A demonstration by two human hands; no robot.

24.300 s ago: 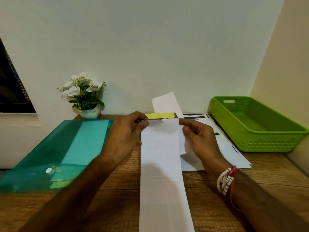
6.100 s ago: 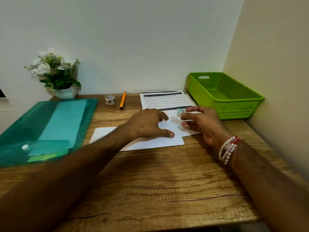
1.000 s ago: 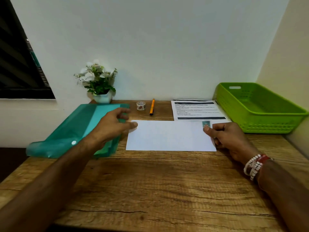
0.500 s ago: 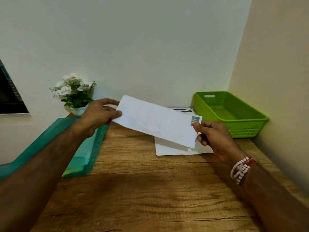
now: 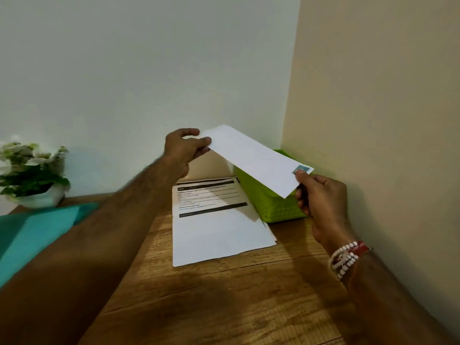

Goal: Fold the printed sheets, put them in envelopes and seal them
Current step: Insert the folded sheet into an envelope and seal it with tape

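A long white envelope (image 5: 254,158) with a small blue stamp at its right end hangs in the air, tilted down to the right, over the green basket (image 5: 273,205). My left hand (image 5: 185,150) pinches its left end. My right hand (image 5: 321,195) pinches its right end just below the stamp. Printed sheets (image 5: 214,220) with black bars lie flat on the wooden desk (image 5: 224,295) below the envelope, beside the basket.
A teal plastic folder (image 5: 32,230) lies at the desk's left. A white pot of white flowers (image 5: 32,175) stands at the back left. Walls close the corner behind and to the right of the basket.
Both hands have lifted the envelope off the desk and carried it up and to the right, over the green basket. The view has swung right.
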